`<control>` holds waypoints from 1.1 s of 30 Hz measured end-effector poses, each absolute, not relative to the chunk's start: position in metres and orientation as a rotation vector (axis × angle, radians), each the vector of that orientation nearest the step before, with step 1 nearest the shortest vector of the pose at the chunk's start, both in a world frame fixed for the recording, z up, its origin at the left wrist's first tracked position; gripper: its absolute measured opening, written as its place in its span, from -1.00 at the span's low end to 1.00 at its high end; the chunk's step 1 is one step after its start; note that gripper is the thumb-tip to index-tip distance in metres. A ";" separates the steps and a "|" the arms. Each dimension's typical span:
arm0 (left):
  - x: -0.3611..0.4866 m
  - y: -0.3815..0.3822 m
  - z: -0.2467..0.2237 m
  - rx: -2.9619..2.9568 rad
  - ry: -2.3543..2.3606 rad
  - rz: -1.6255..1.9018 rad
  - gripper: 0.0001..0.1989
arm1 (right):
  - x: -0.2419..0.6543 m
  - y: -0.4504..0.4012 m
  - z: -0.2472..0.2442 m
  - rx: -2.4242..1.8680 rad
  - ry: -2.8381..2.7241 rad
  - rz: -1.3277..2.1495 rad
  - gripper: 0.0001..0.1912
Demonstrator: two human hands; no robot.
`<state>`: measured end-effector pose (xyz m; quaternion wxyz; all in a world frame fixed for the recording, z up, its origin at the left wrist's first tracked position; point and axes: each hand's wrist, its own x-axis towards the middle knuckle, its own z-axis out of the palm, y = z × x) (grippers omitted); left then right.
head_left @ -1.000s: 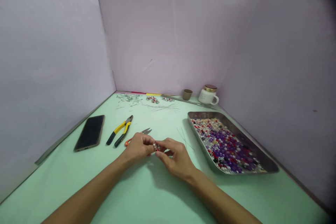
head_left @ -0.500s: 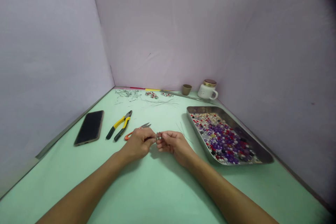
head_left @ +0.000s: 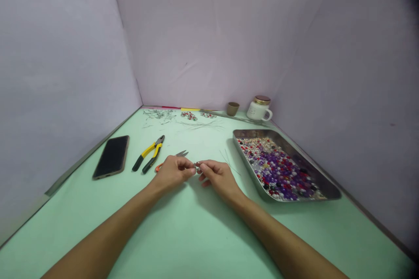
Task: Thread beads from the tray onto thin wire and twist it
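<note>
My left hand and my right hand meet over the middle of the green table. Between their fingertips is a small cluster of beads, mostly covered by the fingers. Both hands are closed in a pinch on it. Orange-handled scissors lie partly behind my left hand. Some loose thin wires rest just beyond my right hand. To the right stands a metal tray holding purple, red, white and black beads.
Pliers with yellow and black handles and a phone lie at left. Along the back are wire scraps, beaded pieces, long wires, a small brown cup and a lidded white mug. Walls enclose the table.
Both hands have shifted their fingers around the bead cluster, which shows less now. My right index finger reaches further over it. The camera view has moved slightly.
</note>
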<state>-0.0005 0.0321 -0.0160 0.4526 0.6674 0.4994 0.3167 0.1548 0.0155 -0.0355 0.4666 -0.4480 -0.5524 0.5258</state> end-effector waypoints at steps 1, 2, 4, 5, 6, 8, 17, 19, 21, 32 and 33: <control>0.000 0.032 -0.017 1.665 1.219 0.772 -0.87 | 0.154 0.014 -0.035 -1.098 -1.373 1.272 -0.75; 0.000 0.032 -0.018 1.680 1.207 0.762 -0.87 | 0.154 0.013 -0.035 -1.097 -1.380 1.261 -0.76; 0.000 0.033 -0.019 1.711 1.191 0.750 -0.87 | 0.152 0.012 -0.034 -1.093 -1.365 1.268 -0.77; 0.000 0.033 -0.019 1.733 1.187 0.749 -0.87 | 0.152 0.012 -0.034 -1.089 -1.347 1.286 -0.77; 0.000 0.033 -0.019 1.765 1.186 0.754 -0.87 | 0.152 0.012 -0.033 -1.085 -1.323 1.312 -0.77; 0.001 0.032 -0.019 1.848 1.195 0.780 -0.87 | 0.152 0.012 -0.033 -1.070 -1.246 1.394 -0.76; 0.001 0.032 -0.020 2.104 1.116 0.900 -0.85 | 0.157 0.018 -0.036 -1.018 -1.038 1.648 -0.72; -0.001 0.036 -0.020 2.046 1.170 0.811 -0.87 | 0.158 0.020 -0.038 -1.108 -1.180 1.483 -0.74; -0.003 0.039 -0.021 1.952 1.229 0.754 -0.81 | 0.159 0.021 -0.041 -1.179 -1.372 1.295 -0.76; 0.003 0.035 -0.039 2.400 1.470 0.654 -0.90 | 0.163 0.019 -0.049 -1.266 -2.121 0.564 -0.81; 0.003 0.035 -0.040 2.423 1.486 0.639 -0.90 | 0.163 0.019 -0.049 -1.286 -2.124 0.538 -0.80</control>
